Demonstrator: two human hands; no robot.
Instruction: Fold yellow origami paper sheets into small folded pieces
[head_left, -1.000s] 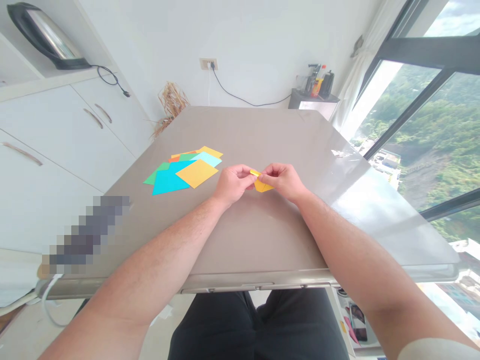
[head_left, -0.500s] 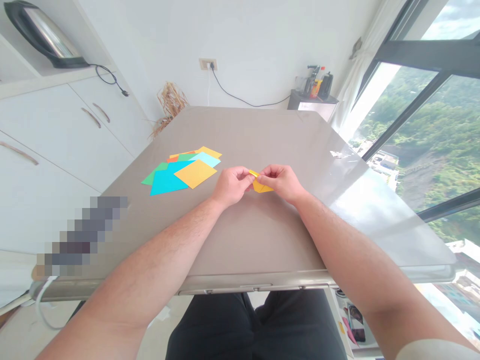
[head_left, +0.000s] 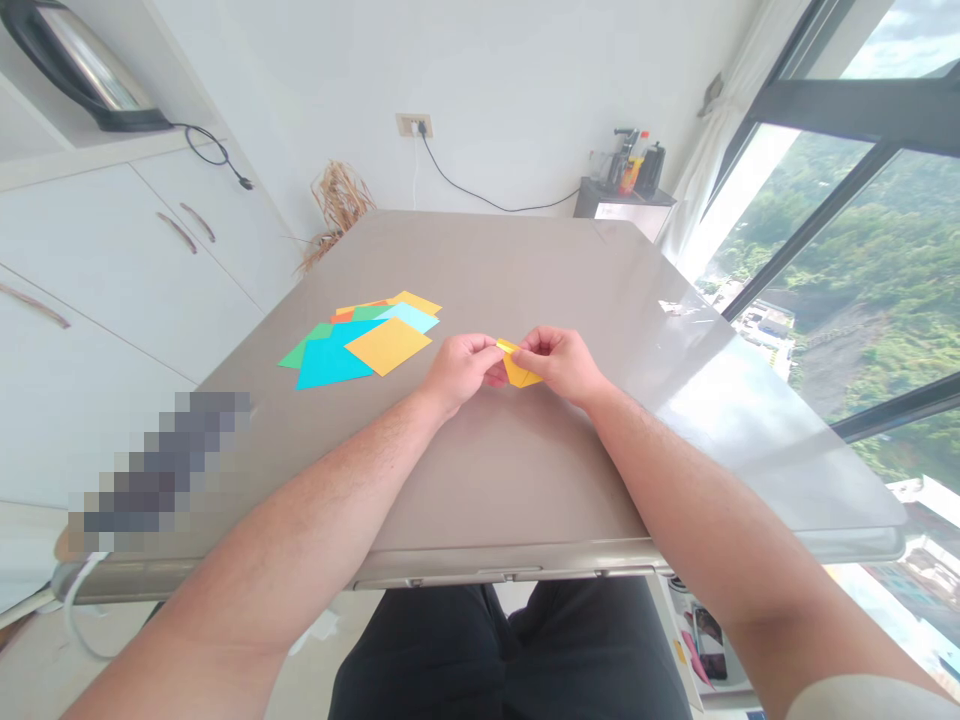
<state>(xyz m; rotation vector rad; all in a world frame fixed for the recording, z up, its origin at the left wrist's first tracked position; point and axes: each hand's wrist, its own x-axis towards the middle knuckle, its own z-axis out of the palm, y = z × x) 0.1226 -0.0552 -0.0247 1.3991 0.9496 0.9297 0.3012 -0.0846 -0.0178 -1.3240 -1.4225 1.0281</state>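
A small folded piece of yellow paper [head_left: 520, 372] is held between both hands above the middle of the table [head_left: 510, 470]. My left hand [head_left: 465, 370] pinches its left corner between thumb and fingers. My right hand [head_left: 559, 360] grips the upper right part, thumb laid across the fold. Crease lines show on the paper's lower face; the fingers hide its right side. Left of my left hand lies a yellow-orange paper square [head_left: 388, 347], overlapping a blue sheet [head_left: 334, 355] and a light blue sheet [head_left: 411, 317].
A green sheet [head_left: 304, 348] and other coloured sheets lie in the same spread. A blurred-out dark object [head_left: 165, 465] rests at the table's left edge. Beyond the table are a low cabinet with bottles [head_left: 634, 165], a wall socket [head_left: 414, 125], and a large window on the right.
Both hands keep their hold on the yellow paper. The right hand and the paper have shifted very slightly, and the whole view has moved a little.
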